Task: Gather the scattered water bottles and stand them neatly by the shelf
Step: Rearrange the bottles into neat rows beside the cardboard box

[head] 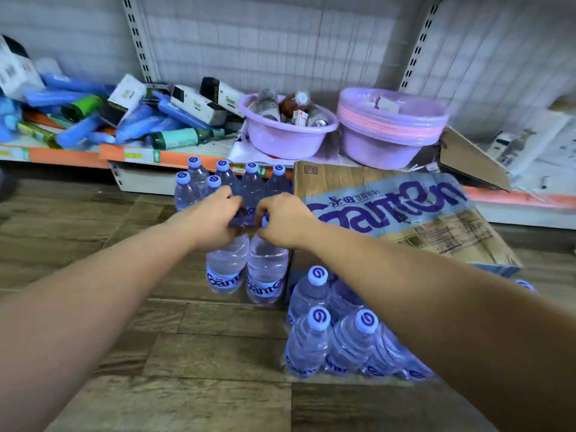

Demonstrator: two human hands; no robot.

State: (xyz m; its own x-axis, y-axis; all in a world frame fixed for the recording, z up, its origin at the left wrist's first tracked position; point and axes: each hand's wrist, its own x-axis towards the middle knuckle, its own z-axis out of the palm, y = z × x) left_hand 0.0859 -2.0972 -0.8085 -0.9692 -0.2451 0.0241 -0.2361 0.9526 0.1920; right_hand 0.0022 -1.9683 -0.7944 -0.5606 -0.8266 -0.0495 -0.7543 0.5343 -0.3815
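Two water bottles, the left bottle and the right bottle, hang upright and touching, just in front of the standing bottles at the shelf base. By judgement the task is partly done: a nearer cluster beside the cardboard box remains. Both arms reach forward; the left hand and right hand each curl their fingers round a bottle neck.

Plank floor with standing bottles, cardboard box, perhaps wrapped bottle pack.
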